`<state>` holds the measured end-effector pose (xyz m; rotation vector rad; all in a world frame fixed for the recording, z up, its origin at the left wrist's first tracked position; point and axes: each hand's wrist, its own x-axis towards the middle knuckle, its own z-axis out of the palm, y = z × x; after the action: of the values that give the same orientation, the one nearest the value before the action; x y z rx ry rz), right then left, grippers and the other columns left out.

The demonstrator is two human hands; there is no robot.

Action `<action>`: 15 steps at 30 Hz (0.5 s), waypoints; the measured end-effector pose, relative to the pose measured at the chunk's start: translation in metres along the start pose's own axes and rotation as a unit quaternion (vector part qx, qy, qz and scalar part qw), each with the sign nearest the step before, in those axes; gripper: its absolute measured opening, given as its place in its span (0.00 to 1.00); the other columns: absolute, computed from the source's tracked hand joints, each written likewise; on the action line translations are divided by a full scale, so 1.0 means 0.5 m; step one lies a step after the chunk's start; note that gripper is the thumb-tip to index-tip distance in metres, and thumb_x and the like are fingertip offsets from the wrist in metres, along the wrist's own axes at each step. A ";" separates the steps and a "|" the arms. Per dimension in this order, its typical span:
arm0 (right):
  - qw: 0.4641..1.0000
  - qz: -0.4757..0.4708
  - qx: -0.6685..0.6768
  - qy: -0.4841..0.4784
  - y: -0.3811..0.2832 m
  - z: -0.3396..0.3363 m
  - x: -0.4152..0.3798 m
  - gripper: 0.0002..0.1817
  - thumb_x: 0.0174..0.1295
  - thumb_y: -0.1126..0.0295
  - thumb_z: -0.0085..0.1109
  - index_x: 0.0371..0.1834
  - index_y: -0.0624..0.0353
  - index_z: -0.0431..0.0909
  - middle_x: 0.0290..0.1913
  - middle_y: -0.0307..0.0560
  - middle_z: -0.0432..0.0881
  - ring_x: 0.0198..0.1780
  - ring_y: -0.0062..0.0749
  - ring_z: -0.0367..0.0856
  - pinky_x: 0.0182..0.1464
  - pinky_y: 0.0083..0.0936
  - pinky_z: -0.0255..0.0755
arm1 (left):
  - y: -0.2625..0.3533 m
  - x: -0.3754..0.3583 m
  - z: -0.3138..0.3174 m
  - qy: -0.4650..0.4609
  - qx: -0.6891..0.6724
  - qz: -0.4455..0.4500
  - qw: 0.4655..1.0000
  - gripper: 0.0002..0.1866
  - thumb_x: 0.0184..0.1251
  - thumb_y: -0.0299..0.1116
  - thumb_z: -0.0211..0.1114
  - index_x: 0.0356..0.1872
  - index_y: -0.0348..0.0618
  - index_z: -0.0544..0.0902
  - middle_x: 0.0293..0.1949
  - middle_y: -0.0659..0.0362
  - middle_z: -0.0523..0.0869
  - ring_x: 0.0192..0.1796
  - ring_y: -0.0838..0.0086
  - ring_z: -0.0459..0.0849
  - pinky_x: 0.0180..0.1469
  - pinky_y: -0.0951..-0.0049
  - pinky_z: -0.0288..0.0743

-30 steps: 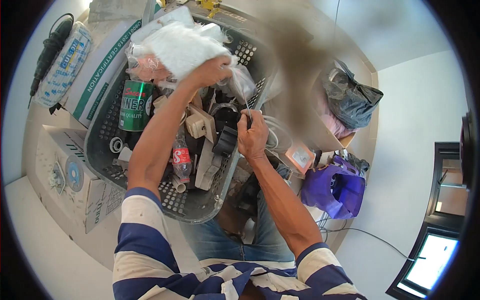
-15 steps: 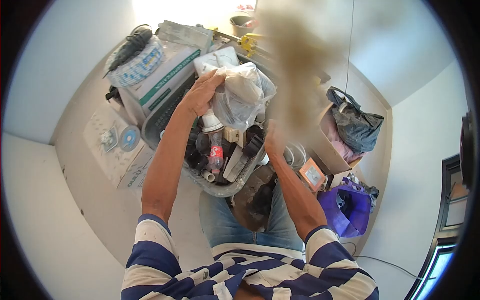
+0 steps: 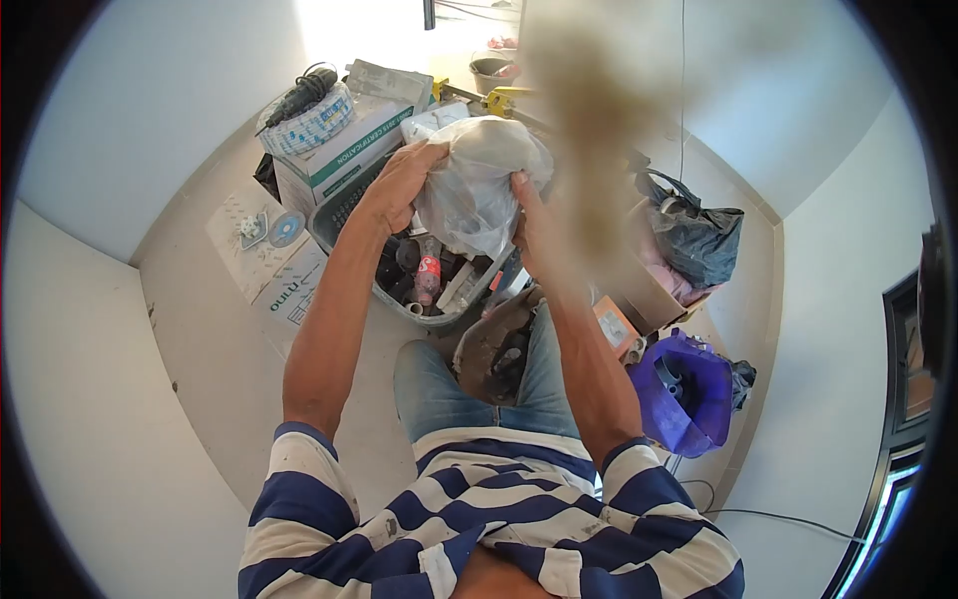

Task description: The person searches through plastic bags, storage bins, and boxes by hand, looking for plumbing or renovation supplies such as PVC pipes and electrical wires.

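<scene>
Landmark = grey basket [image 3: 351, 215], on the floor in front of the person's knees; left of it: flat carton [image 3: 284, 285] with discs printed on it; behind-left of it: white box with green lettering [image 3: 339, 150], a coil of cable [image 3: 304, 115] on top; left hand [image 3: 399, 185] above the basket's left half, grip closed on the left side of a clear plastic bag [image 3: 474, 185]; bag is held up over the basket, clear of its contents, bulging, what's inside too blurred to tell; under it in the basket: small bottle with red label [image 3: 429, 272], dark fittings; right hand [image 3: 529, 225] above the basket's right edge, grip closed on the bag's right side; right of the basket: dark plastic bag [image 3: 694, 235] in a cardboard box, nearer the person a purple bag [image 3: 689, 399].
</scene>
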<state>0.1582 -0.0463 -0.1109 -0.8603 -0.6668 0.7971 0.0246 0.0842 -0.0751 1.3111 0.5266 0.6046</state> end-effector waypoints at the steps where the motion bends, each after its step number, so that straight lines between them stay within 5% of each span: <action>1: 1.000 -0.003 -0.001 -0.001 -0.006 -0.001 -0.006 0.26 0.67 0.52 0.61 0.58 0.60 0.73 0.36 0.35 0.81 0.33 0.16 0.78 0.27 0.18 0.70 | -0.001 -0.010 0.013 -0.001 0.000 0.003 1.000 0.24 0.73 0.41 0.56 0.63 0.35 0.72 0.55 0.55 0.80 0.54 0.71 0.82 0.50 0.72 0.81; 3: 0.993 0.045 0.071 0.084 -0.022 -0.004 -0.012 0.23 0.69 0.52 0.58 0.57 0.57 0.73 0.38 0.36 0.82 0.33 0.17 0.82 0.27 0.16 0.74 | -0.008 -0.032 0.038 -0.085 -0.072 0.037 0.993 0.32 0.69 0.44 0.63 0.67 0.37 0.66 0.59 0.56 0.77 0.57 0.70 0.81 0.54 0.70 0.81; 7: 0.993 0.029 0.110 0.038 -0.018 -0.064 -0.007 0.22 0.69 0.49 0.57 0.54 0.55 0.74 0.36 0.34 0.82 0.25 0.14 0.78 0.19 0.13 0.66 | -0.027 -0.074 0.089 -0.156 -0.071 0.036 0.985 0.45 0.56 0.38 0.76 0.71 0.41 0.59 0.60 0.56 0.75 0.58 0.68 0.79 0.59 0.65 0.79; 8: 0.994 0.009 0.107 0.032 -0.017 -0.075 -0.006 0.20 0.69 0.49 0.56 0.51 0.53 0.74 0.32 0.32 0.80 0.21 0.12 0.73 0.16 0.13 0.60 | -0.030 -0.077 0.102 -0.159 -0.070 0.036 0.984 0.45 0.56 0.38 0.76 0.71 0.41 0.59 0.60 0.56 0.75 0.58 0.68 0.79 0.59 0.65 0.79; 10: 0.994 -0.011 0.103 0.030 -0.026 -0.093 -0.020 0.19 0.70 0.48 0.55 0.48 0.52 0.74 0.28 0.30 0.78 0.16 0.10 0.68 0.13 0.12 0.54 | -0.046 -0.082 0.123 -0.129 -0.071 0.060 0.987 0.36 0.57 0.33 0.73 0.66 0.40 0.65 0.52 0.58 0.80 0.49 0.74 0.84 0.41 0.74 0.86; 14: 0.996 0.017 0.079 0.023 -0.058 -0.124 -0.048 0.18 0.70 0.47 0.55 0.40 0.50 0.74 0.19 0.25 0.66 0.13 0.08 0.56 0.13 0.14 0.45 | -0.066 -0.082 0.127 -0.141 -0.066 0.074 0.985 0.36 0.56 0.32 0.73 0.66 0.39 0.66 0.50 0.58 0.81 0.46 0.76 0.85 0.37 0.77 0.85; 15: 0.997 0.028 0.069 0.017 -0.063 -0.127 -0.054 0.18 0.70 0.46 0.54 0.38 0.49 0.73 0.18 0.24 0.63 0.12 0.08 0.54 0.13 0.14 0.44 | -0.069 -0.085 0.127 -0.143 -0.052 0.064 0.986 0.38 0.57 0.31 0.73 0.67 0.38 0.63 0.54 0.57 0.79 0.52 0.73 0.82 0.47 0.72 0.83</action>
<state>0.2033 -0.1067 -0.1204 -0.7675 -0.5527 0.8673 0.0395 0.0047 -0.0965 1.3115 0.1745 0.5308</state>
